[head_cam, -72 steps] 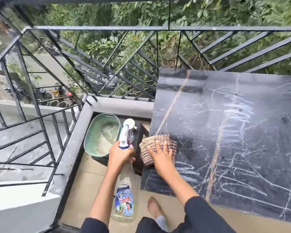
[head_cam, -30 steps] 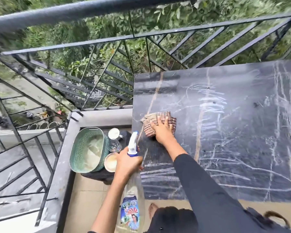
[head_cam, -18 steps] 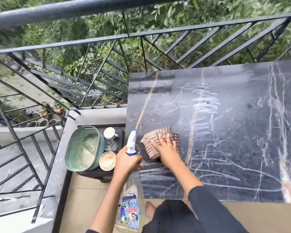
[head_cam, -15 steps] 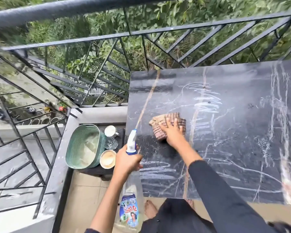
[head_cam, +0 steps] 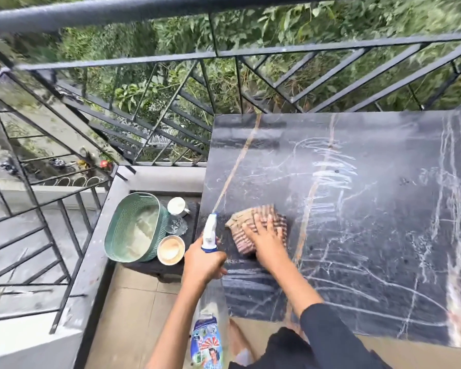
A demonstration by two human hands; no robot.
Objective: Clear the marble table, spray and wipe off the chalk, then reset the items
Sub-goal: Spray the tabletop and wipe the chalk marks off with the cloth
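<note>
**Cloth (head_cam: 253, 226) drawn back toward near-left corner**

Your right hand (head_cam: 268, 245) presses flat on it, at the marble table's (head_cam: 383, 235) left side. Your left hand (head_cam: 202, 263) grips the spray bottle (head_cam: 210, 231) just off the edge. Table cleared; basket (head_cam: 117, 235) and bowl (head_cam: 171, 250) parked beside. Chalk (head_cam: 330, 173) mostly remains; reset pending.

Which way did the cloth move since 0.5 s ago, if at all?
Yes: the cloth slid toward the near edge of the marble table, judged against the diagonal tan vein.

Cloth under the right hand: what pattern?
Brown-and-cream stripes on the cloth, seen best in the head view.
</note>
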